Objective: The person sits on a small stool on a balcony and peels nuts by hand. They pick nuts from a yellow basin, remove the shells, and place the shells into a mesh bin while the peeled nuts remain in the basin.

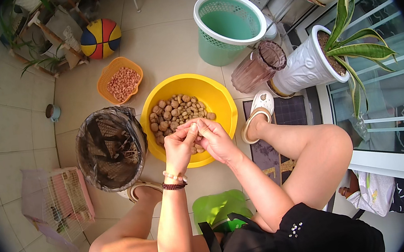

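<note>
My left hand and my right hand meet over the near part of a yellow plastic basin, thumbs and fingertips pinched together. Whatever lies between the fingers is mostly hidden; it may be a small nut. In the basin are walnuts on the left and smaller unshelled nuts, seemingly peanuts, to the right. An orange plastic basket behind and left of the basin holds pinkish shelled peanuts. Left of the basin stands a bin lined with a dark bag, with shell-like scraps inside.
A green wastebasket, a lined translucent bin and a white pot with a snake plant stand at the back right. A basketball lies at the back left, a wire cage at the left. A green stool is beneath me.
</note>
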The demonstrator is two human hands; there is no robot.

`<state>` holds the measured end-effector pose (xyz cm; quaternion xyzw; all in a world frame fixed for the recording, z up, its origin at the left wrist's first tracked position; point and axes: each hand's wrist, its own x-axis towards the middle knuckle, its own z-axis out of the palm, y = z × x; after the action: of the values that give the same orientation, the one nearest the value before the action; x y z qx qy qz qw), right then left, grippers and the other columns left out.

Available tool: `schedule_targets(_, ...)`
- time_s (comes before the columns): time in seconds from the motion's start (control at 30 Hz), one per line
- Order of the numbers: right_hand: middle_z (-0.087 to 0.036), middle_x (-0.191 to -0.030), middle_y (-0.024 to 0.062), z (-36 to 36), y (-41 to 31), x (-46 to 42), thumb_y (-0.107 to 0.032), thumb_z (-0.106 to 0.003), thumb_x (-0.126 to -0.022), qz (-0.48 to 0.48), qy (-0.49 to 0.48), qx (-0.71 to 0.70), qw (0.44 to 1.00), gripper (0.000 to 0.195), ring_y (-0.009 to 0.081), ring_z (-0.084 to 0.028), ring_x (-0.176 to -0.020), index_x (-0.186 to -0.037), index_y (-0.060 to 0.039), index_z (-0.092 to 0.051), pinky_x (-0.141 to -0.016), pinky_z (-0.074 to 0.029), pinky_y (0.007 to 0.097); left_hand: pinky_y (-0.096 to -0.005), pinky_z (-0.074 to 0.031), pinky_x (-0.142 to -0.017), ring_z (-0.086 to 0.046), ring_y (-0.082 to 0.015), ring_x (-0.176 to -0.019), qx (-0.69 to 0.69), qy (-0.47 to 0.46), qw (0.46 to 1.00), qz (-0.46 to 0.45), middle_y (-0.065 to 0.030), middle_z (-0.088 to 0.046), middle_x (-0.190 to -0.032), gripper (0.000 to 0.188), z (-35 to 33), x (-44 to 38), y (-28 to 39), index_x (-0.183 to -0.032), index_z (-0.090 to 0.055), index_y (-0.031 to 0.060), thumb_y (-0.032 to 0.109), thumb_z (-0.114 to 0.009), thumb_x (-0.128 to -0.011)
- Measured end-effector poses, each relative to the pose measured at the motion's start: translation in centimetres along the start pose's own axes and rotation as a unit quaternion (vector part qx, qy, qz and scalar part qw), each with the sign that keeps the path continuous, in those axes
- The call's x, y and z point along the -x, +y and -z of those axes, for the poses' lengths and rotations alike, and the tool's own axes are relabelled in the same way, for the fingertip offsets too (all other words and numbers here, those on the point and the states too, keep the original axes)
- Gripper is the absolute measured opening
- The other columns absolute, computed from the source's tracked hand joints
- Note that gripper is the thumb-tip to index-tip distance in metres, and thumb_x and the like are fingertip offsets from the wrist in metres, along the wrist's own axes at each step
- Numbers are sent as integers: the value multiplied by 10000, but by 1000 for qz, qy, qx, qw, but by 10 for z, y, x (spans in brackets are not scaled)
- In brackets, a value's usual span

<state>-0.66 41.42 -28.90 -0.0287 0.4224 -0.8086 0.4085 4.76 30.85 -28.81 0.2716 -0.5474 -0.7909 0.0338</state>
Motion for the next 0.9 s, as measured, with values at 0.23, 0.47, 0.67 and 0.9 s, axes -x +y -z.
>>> schedule_targets(0.23,-597,-1013,172,-6,17,-2,-233,-327,-1002,40,107,5,993,323,220,-607,-904,-947,15,-527,-795,-511,320,-181,-375,-508,-467,-25,-581,-63,38,994,-80,-5,-614,-661,223,-5,4,-20,-885,-692,-41,173,-630,-873)
schedule_targets(0.47,-610,-886,166,-8,1,-5,-238,-310,-1002,13,157,-131,979,316,260,-608,-906,-892,-6,-494,-796,-513,347,-184,-363,-496,-454,-20,-570,-65,53,993,-86,28,-580,-653,228,-18,7,-15,-903,-686,-29,186,-609,-887)
schedule_targets(0.67,-609,-938,155,8,-2,-5,-228,-332,-995,-2,149,-255,955,251,292,-581,-992,-953,-36,-488,-828,-487,357,-175,-255,-471,-366,-6,-526,24,-12,999,45,71,-472,-601,234,-13,4,0,-813,-640,32,211,-542,-927)
schedule_targets(0.9,-614,-950,119,7,1,-5,-250,-406,-982,110,93,59,988,266,204,-564,-987,-930,-39,-559,-795,-469,336,-182,-426,-582,-537,-68,-676,190,5,970,152,-21,-579,-844,179,-14,4,7,-933,-578,1,131,-455,-943)
